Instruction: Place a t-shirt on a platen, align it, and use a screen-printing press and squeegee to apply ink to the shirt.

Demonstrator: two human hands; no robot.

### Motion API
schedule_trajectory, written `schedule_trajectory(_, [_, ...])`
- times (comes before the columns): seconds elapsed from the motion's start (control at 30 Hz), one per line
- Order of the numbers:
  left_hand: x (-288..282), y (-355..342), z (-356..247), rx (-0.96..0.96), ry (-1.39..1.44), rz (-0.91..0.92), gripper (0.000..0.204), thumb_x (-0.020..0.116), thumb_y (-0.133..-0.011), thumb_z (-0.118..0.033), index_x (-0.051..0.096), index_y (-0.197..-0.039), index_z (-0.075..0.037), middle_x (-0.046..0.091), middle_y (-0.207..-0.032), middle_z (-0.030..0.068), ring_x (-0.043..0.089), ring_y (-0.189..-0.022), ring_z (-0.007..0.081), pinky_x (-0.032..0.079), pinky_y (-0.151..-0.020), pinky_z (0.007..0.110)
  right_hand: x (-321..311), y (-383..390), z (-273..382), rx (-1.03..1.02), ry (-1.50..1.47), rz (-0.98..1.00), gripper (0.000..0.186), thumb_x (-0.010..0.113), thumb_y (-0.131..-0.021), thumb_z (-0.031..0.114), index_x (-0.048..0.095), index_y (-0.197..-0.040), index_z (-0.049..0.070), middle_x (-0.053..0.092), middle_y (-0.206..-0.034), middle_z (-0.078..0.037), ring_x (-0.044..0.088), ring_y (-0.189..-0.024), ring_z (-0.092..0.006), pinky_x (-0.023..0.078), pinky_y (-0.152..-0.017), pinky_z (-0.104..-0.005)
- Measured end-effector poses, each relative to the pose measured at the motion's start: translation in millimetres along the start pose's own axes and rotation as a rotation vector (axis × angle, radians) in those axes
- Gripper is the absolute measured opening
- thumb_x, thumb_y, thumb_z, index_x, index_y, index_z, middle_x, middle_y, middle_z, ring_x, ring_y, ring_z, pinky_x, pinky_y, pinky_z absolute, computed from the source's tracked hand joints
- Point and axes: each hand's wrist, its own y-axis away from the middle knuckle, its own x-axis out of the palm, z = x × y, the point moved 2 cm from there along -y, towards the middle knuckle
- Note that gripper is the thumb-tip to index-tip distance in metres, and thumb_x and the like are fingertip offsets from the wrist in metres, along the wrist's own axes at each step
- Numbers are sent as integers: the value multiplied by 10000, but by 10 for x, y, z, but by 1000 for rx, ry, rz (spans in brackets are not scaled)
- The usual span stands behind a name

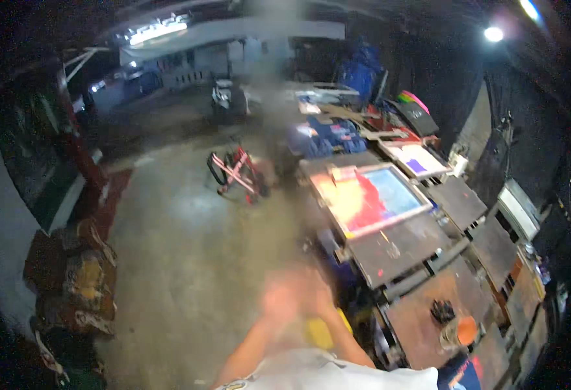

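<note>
Framed screens, two, bare hands, two, blurred together

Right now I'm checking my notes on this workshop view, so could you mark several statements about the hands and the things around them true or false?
1. The left hand and the right hand look blurred. True.
2. The large multicoloured framed panel is left of both hands. False: the panel is to their right.
3. The pink and red object hangs from the ceiling. False: it rests on the floor.
4. A black lump lies close to a container with orange at one end. True.
5. The yellow item is in full view. False: the right forearm partly hides it.
</note>
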Motion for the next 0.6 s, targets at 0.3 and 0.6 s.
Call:
schedule_trajectory(0.3, [-241, -1292, -197, -238, 179, 69, 657, 408, -1031, -514, 413, -1503, -57, 378, -1577, 178, 374, -1440, 316, 229, -1210, 526, -394, -1201, -1290, 117, 31, -497, 811, 765, -810, 335, 446, -1434, -72, 460, -1457, -328, 432, -1377, -447, 326, -1162, -471])
schedule_trajectory(0.6, [-584, -2065, -413, -283, -100, -62, 586, 394, -1047, -477, 474, -1442, -51, 508, -1471, 183, 493, -1334, 370, 351, -1140, 527, -671, -1665, -2315, 466, 25, -533, 942, 788, -816, 317, 285, -1480, -122, 651, -1206, -301, 635, -1136, -421, 492, -974, -432])
